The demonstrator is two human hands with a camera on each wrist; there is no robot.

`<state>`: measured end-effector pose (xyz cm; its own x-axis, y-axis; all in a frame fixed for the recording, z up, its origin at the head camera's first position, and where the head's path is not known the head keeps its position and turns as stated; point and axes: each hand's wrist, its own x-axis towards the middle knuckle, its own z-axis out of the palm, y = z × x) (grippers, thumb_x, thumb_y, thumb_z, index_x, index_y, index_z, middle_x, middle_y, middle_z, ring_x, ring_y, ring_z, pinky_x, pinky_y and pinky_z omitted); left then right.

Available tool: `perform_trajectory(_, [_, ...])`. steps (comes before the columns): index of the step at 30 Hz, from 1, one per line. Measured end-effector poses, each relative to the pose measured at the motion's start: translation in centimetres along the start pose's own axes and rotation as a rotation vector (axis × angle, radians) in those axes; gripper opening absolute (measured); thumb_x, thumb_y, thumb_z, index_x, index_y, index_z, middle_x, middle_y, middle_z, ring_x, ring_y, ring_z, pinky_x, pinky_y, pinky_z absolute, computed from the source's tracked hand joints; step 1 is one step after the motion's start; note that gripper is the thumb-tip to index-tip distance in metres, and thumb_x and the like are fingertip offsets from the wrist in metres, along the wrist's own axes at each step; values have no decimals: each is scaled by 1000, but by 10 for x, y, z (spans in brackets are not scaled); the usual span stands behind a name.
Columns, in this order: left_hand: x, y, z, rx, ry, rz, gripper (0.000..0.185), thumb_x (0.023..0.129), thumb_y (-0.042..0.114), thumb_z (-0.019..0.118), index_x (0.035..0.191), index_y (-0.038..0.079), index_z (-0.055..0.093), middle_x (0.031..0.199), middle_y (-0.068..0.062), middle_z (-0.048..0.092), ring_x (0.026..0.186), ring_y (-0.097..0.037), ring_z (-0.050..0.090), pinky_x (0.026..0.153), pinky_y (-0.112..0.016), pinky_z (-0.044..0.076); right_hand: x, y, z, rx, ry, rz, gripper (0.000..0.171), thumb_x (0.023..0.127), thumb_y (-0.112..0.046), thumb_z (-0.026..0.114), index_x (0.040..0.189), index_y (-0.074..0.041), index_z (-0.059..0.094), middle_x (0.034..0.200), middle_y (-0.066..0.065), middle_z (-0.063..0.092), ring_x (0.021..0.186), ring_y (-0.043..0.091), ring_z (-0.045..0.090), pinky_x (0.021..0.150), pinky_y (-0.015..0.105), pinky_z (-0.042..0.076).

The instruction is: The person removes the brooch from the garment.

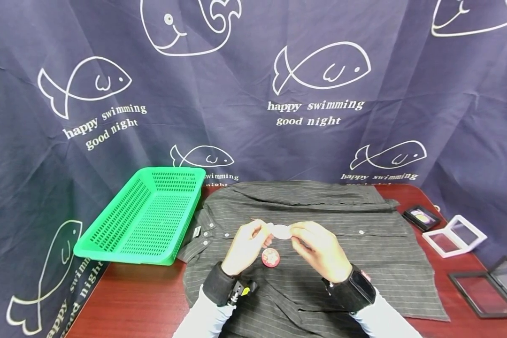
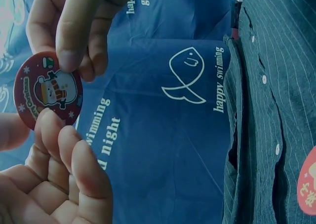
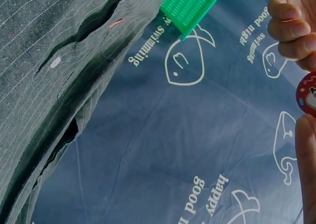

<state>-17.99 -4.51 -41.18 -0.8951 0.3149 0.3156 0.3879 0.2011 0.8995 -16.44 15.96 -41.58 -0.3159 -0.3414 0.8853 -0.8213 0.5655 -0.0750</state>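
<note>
Both hands hold a thin round red Christmas sticker [image 2: 69, 105] with a snowman printed on it, above a dark pinstriped shirt [image 1: 321, 277]. My left hand [image 1: 247, 244] pinches one edge between thumb and fingertips. At the opposite edge, my right hand [image 1: 321, 249] grips it, its thumb lying over the printed face in the left wrist view. From the head view the sticker's pale side shows. A second round red piece [image 1: 271, 257] with a pale design lies on the shirt below the hands. Only part of the held sticker [image 3: 307, 95] enters the right wrist view.
A green plastic basket [image 1: 148, 258] stands at the left on the red-brown table [image 1: 139, 300]. On the right are a small black case [image 1: 421, 218], an opened white frame [image 1: 456, 237] and an opened black frame [image 1: 486, 313]. A blue fish-print curtain [image 1: 253, 94] hangs behind.
</note>
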Motion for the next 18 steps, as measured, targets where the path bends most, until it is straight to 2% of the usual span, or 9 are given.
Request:
perform_trajectory(7, [-8,4,-1,13,47,60,21,98,15,58,82,3,65,73,-13,64,66,-20,61,64,-21,51,-3,3,-10,89,-26,108,26,101,-26,52,94,-10,71,93,2,71,83,15,66,85,17,48])
perform_trajectory(9, [-10,4,-2,48,62,89,20,98,15,58,83,5,66,75,-10,65,66,-18,62,65,-22,50,-4,5,-13,123,-20,144,15,97,-20,60,94,-10,71,92,1,70,82,13,66,83,14,49])
perform_trajectory(11, [-12,2,-3,86,76,116,17,98,16,59,85,8,67,77,-8,67,68,-15,64,68,-23,52,-6,8,-16,148,-7,179,7,89,-8,68,94,-11,71,91,1,70,81,11,65,80,13,49])
perform_trajectory(15, [-18,-3,-6,139,104,164,12,96,15,61,90,7,68,83,-5,69,75,-11,66,76,-26,54,-13,12,-23,155,5,282,27,72,9,73,91,-10,71,86,0,70,77,6,64,75,11,50])
perform_trajectory(18, [-21,-9,-8,181,134,192,9,95,15,63,93,7,68,87,-4,69,80,-11,65,78,-28,55,-20,16,-28,128,20,360,30,69,12,74,90,-9,70,82,2,70,74,2,62,71,11,49])
